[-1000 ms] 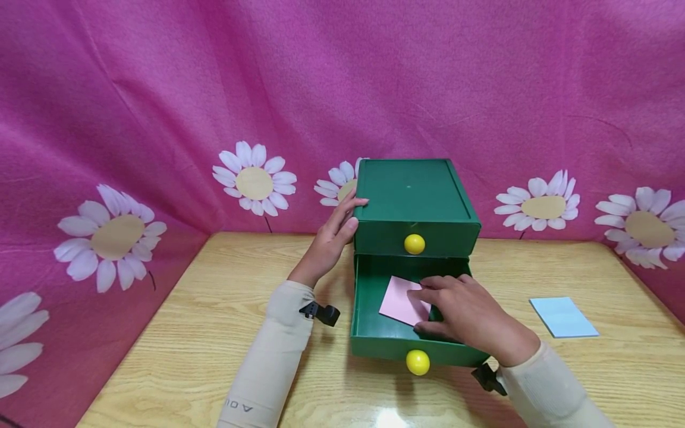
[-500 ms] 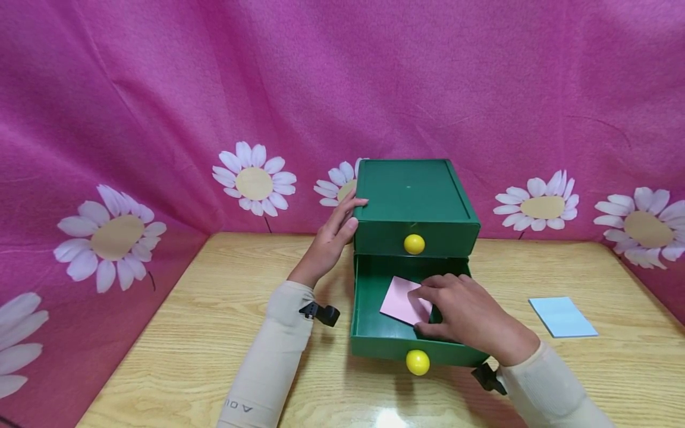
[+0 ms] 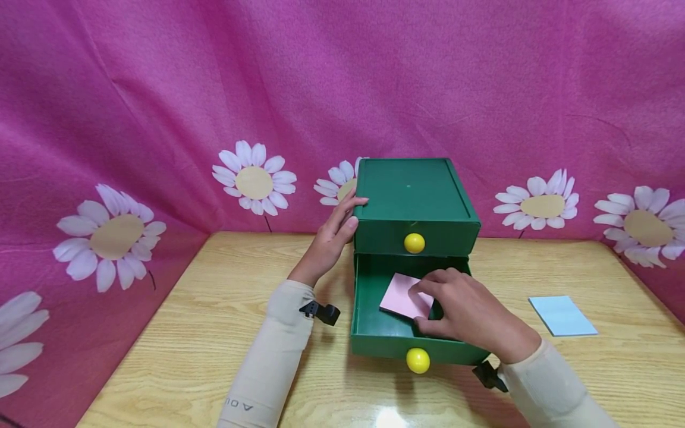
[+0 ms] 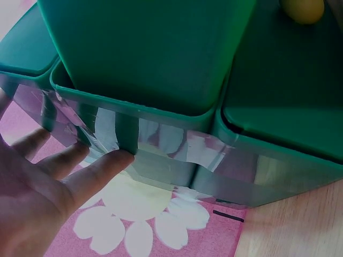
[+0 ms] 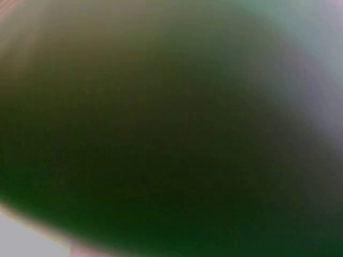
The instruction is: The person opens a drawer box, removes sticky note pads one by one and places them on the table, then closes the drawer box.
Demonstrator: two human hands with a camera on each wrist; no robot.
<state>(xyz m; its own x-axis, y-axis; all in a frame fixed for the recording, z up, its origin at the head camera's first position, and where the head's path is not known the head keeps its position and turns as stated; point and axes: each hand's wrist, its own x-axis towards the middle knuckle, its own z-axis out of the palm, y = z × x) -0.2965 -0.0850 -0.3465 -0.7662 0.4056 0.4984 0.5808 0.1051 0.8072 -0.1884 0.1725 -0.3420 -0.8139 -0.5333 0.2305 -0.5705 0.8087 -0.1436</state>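
A green two-drawer cabinet point(image 3: 412, 190) stands on the wooden table, its lower drawer point(image 3: 377, 343) pulled out and its upper one closed. Inside the lower drawer is a pink sticky note pad point(image 3: 398, 295), slightly tilted. My right hand point(image 3: 465, 306) reaches in from the right and pinches the pad's right side between thumb and fingers. My left hand point(image 3: 330, 238) rests against the cabinet's left side, fingertips over the top edge. In the left wrist view the fingers point(image 4: 102, 174) lie extended along the cabinet's shiny side panel point(image 4: 166, 166). A dark blur fills most of the right wrist view.
A light blue sticky note pad point(image 3: 563, 316) lies on the table point(image 3: 214, 351) to the right of the cabinet. Yellow round knobs point(image 3: 418, 361) stick out from the drawer fronts. A magenta cloth point(image 3: 342, 77) with daisies hangs behind and at the sides.
The pink pad has shifted slightly right and up, its near edge now showing, and my right thumb and fingers have closed on it. My left hand has stayed put.
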